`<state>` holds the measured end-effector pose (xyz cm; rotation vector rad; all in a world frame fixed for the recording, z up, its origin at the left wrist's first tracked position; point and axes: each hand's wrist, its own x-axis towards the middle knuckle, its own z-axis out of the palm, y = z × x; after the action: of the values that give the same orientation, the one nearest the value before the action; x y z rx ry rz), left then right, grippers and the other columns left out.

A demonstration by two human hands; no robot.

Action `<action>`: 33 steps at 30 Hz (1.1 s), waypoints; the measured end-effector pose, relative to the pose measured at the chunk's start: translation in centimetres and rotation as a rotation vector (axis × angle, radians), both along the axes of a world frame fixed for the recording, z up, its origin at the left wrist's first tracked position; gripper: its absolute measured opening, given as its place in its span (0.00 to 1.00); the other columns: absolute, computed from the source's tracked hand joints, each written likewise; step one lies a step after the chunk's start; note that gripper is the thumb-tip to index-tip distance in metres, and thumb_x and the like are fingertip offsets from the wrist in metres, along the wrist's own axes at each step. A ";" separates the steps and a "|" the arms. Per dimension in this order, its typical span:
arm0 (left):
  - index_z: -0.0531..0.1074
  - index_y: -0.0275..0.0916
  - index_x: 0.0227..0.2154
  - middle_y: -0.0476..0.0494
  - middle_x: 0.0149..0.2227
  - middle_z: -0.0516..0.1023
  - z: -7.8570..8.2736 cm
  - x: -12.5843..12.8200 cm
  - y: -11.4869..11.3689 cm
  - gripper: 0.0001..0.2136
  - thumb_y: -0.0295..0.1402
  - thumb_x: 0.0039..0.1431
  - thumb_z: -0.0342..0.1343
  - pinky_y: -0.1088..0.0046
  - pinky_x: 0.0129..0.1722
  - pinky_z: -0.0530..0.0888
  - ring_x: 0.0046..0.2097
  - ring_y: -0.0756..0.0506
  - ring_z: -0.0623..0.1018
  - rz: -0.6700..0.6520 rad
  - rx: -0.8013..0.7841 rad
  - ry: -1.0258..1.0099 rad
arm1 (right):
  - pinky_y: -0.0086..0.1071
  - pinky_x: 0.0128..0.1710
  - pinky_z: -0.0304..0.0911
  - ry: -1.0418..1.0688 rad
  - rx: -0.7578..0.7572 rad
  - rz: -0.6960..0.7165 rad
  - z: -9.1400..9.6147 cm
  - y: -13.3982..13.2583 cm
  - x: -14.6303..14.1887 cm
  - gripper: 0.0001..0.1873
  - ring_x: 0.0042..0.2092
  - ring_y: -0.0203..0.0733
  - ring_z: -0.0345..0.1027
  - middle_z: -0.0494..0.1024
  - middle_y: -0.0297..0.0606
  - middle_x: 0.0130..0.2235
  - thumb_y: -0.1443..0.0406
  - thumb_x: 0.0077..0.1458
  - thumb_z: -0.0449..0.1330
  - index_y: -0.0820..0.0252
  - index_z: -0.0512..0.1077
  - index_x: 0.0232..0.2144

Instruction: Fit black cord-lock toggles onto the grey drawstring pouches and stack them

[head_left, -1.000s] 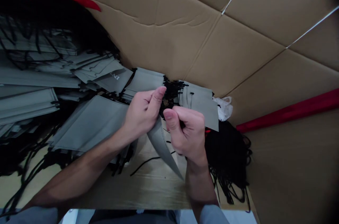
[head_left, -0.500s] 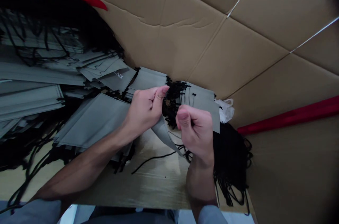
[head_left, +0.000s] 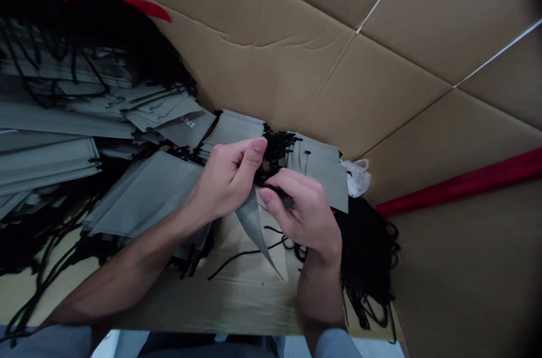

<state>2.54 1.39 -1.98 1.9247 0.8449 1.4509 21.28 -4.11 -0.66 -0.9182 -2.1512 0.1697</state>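
My left hand (head_left: pixel 231 177) is closed on a grey drawstring pouch (head_left: pixel 254 223), whose narrow lower corner hangs down over the table. Close beside it, my right hand (head_left: pixel 302 205) pinches with thumb and forefinger at the pouch's upper edge. Something dark, apparently the black cord (head_left: pixel 263 183), shows at those fingertips, though most of it is hidden. Beyond the hands lie flat grey pouches (head_left: pixel 324 169) with black cord ends. A loose black cord (head_left: pixel 241 256) curves across the table below.
Stacked grey pouches (head_left: pixel 144 194) and black cords fill the left side. A black cord bundle (head_left: pixel 368 256) hangs at the right table edge, near a clear plastic bag (head_left: pixel 358 174). Cardboard (head_left: pixel 271 64) stands behind, and a red strip (head_left: pixel 461 180) crosses the right.
My right hand has moved left and up, close to my left hand, and its fist has become a pinch. The pouch's hanging corner has swung lower and slightly left.
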 end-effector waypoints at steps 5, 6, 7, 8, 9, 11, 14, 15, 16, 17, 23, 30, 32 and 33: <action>0.62 0.41 0.24 0.55 0.20 0.58 -0.3 0.1 0.2 0.30 0.50 0.85 0.47 0.69 0.24 0.55 0.23 0.52 0.58 0.025 0.051 0.041 | 0.37 0.32 0.60 -0.133 0.073 -0.093 0.0 -0.5 -0.8 0.17 0.30 0.38 0.64 0.71 0.31 0.29 0.64 0.79 0.55 0.55 0.69 0.32; 0.62 0.41 0.24 0.55 0.20 0.58 -0.2 0.0 0.2 0.29 0.49 0.84 0.48 0.68 0.24 0.55 0.23 0.52 0.58 0.023 0.052 0.041 | 0.37 0.32 0.60 -0.159 0.084 -0.121 0.0 -0.6 -0.9 0.17 0.30 0.39 0.65 0.72 0.32 0.29 0.64 0.79 0.55 0.55 0.70 0.32; 0.62 0.41 0.24 0.56 0.20 0.58 -0.1 0.0 0.2 0.28 0.47 0.84 0.48 0.69 0.24 0.55 0.23 0.52 0.58 0.017 0.054 0.045 | 0.38 0.32 0.61 -0.180 0.095 -0.147 0.1 -0.7 -1.0 0.16 0.32 0.40 0.67 0.74 0.33 0.30 0.63 0.80 0.56 0.56 0.72 0.34; 0.63 0.41 0.24 0.56 0.20 0.58 0.0 -0.1 0.2 0.27 0.46 0.84 0.48 0.69 0.24 0.56 0.23 0.52 0.59 0.007 0.055 0.052 | 0.38 0.34 0.63 -0.197 0.106 -0.167 0.2 -0.7 -1.0 0.15 0.34 0.41 0.71 0.78 0.36 0.32 0.61 0.80 0.56 0.57 0.74 0.37; 0.63 0.41 0.24 0.56 0.20 0.59 0.1 -0.1 0.2 0.27 0.44 0.84 0.48 0.70 0.24 0.56 0.23 0.53 0.59 -0.005 0.055 0.062 | 0.38 0.36 0.65 -0.214 0.117 -0.177 0.3 -0.8 -0.9 0.14 0.37 0.43 0.74 0.81 0.38 0.35 0.59 0.81 0.58 0.59 0.76 0.41; 0.62 0.41 0.24 0.56 0.20 0.59 0.3 -0.2 0.1 0.27 0.42 0.84 0.48 0.70 0.25 0.57 0.23 0.52 0.60 -0.026 0.050 0.085 | 0.39 0.38 0.66 -0.257 0.142 -0.186 0.5 -0.8 -0.9 0.14 0.41 0.45 0.77 0.84 0.40 0.39 0.57 0.81 0.59 0.61 0.78 0.45; 0.60 0.41 0.23 0.55 0.20 0.59 0.5 -0.2 0.1 0.28 0.44 0.84 0.47 0.70 0.24 0.56 0.24 0.52 0.59 -0.025 0.035 0.102 | 0.41 0.36 0.64 -0.321 0.215 -0.229 0.4 -0.7 -1.0 0.17 0.37 0.44 0.74 0.81 0.38 0.34 0.62 0.82 0.55 0.59 0.77 0.38; 0.59 0.41 0.23 0.55 0.21 0.59 0.5 -0.2 0.1 0.28 0.45 0.84 0.47 0.70 0.24 0.56 0.24 0.51 0.59 -0.011 0.032 0.100 | 0.41 0.35 0.63 -0.332 0.232 -0.246 0.4 -0.6 -1.1 0.19 0.36 0.44 0.72 0.79 0.38 0.33 0.64 0.82 0.54 0.59 0.76 0.36; 0.59 0.42 0.23 0.55 0.21 0.59 0.5 -0.2 0.1 0.28 0.46 0.84 0.48 0.69 0.24 0.56 0.24 0.51 0.59 0.009 0.032 0.098 | 0.42 0.35 0.62 -0.339 0.243 -0.257 0.3 -0.5 -1.2 0.20 0.35 0.43 0.71 0.78 0.37 0.32 0.65 0.82 0.54 0.58 0.75 0.35; 0.59 0.42 0.23 0.54 0.21 0.58 0.5 -0.2 0.1 0.28 0.47 0.84 0.48 0.69 0.24 0.56 0.24 0.51 0.59 0.031 0.037 0.097 | 0.42 0.34 0.62 -0.342 0.247 -0.260 0.2 -0.5 -1.3 0.20 0.34 0.43 0.70 0.78 0.36 0.31 0.64 0.82 0.54 0.58 0.75 0.33; 0.57 0.42 0.23 0.56 0.19 0.53 0.2 0.1 0.4 0.30 0.50 0.84 0.48 0.69 0.24 0.55 0.21 0.52 0.54 0.133 0.129 0.071 | 0.41 0.32 0.60 -0.321 0.323 -0.253 -0.2 -0.3 -2.0 0.23 0.30 0.41 0.65 0.73 0.34 0.27 0.65 0.82 0.50 0.54 0.69 0.30; 0.60 0.41 0.25 0.57 0.21 0.54 -1.1 0.9 0.9 0.27 0.47 0.84 0.49 0.71 0.24 0.55 0.22 0.53 0.56 0.211 0.151 0.043 | 0.42 0.30 0.59 -0.355 0.418 -0.280 -0.3 -0.3 -2.4 0.25 0.28 0.41 0.63 0.70 0.34 0.24 0.67 0.82 0.50 0.54 0.69 0.28; 0.58 0.42 0.25 0.58 0.21 0.52 -1.4 1.3 1.0 0.27 0.45 0.84 0.49 0.71 0.24 0.53 0.22 0.53 0.53 0.239 0.158 0.027 | 0.42 0.29 0.58 -0.364 0.432 -0.296 -0.4 -0.4 -2.5 0.25 0.28 0.41 0.62 0.70 0.34 0.24 0.67 0.81 0.50 0.54 0.69 0.27; 0.57 0.42 0.25 0.58 0.21 0.51 -1.5 1.4 1.1 0.26 0.45 0.84 0.49 0.70 0.24 0.52 0.22 0.53 0.53 0.252 0.161 0.019 | 0.42 0.29 0.58 -0.366 0.435 -0.300 -0.4 -0.5 -2.5 0.25 0.27 0.41 0.62 0.70 0.34 0.23 0.67 0.81 0.50 0.53 0.69 0.27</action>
<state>3.92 2.45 -3.45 2.0090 1.0382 1.6956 18.73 -4.60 -1.09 -1.0497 -2.2082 -0.6350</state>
